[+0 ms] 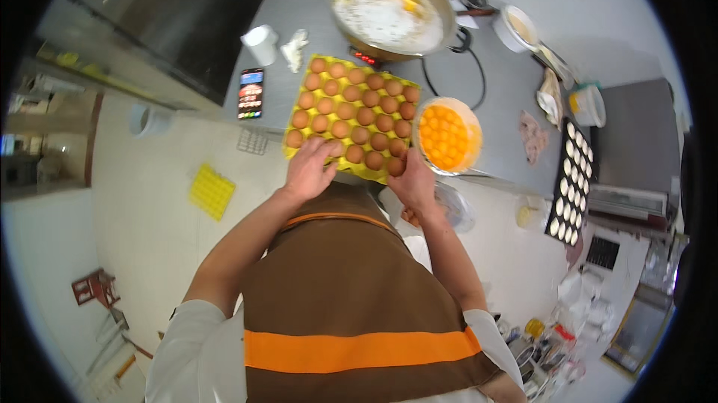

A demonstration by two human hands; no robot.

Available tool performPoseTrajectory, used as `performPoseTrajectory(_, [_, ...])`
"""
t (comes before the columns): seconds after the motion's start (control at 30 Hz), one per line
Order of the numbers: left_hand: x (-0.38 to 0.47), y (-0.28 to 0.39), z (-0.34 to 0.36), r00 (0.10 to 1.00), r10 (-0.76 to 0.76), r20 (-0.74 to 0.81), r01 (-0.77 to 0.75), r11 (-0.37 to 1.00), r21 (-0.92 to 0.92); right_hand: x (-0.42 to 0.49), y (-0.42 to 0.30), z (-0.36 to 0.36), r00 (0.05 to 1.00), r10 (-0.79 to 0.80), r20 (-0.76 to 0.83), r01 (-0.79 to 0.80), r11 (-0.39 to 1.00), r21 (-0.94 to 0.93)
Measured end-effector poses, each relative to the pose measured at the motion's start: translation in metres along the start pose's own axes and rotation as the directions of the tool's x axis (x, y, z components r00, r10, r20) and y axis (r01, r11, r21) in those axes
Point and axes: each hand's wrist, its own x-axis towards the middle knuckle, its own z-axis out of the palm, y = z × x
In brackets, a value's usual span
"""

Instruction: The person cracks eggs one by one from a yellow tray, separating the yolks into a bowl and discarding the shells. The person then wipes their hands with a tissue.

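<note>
A yellow egg tray (359, 170) full of brown eggs (366, 117) lies at the table's front edge, its near side against my apron. My left hand (309, 170) grips the near left rim, its fingers reaching over beside the front-row eggs. At the near right corner, my right hand (414, 183) has hold of the tray, close to the corner egg. Touching or almost touching the tray's right side is a clear tub of egg yolks (447, 136). Beyond the tray, a large metal bowl (387, 18) holds white powder and some yolk, above a lit red display (364, 56).
A white cup (261, 45), a crumpled wipe (294, 50) and a phone (251, 94) lie left on the grey table (505, 139). A black cable (483, 80) loops at right. Farther right are a cloth (533, 136) and a filled black baking mould (571, 181). Another yellow tray (212, 192) is on the floor.
</note>
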Motion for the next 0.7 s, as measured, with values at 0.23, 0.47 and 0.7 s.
performPoseTrajectory(0.23, [0.024, 0.001, 0.019, 0.972, 0.159, 0.170, -0.203, 0.938, 0.281, -0.037, 0.079, -0.059, 0.894, 0.408, 0.187, -0.242, 0.086, 0.966])
performPoseTrajectory(0.47, [0.044, 0.000, 0.009, 0.950, 0.030, 0.311, -0.109, 0.964, 0.241, -0.022, 0.168, -0.087, 0.704, 0.701, 0.118, -0.213, 0.050, 0.976])
performPoseTrajectory(0.7, [0.032, 0.021, 0.002, 0.956, -0.290, 0.034, 0.292, 0.949, -0.123, 0.019, 0.173, -0.074, 0.867, 0.319, -0.382, -0.261, 0.945, 0.198])
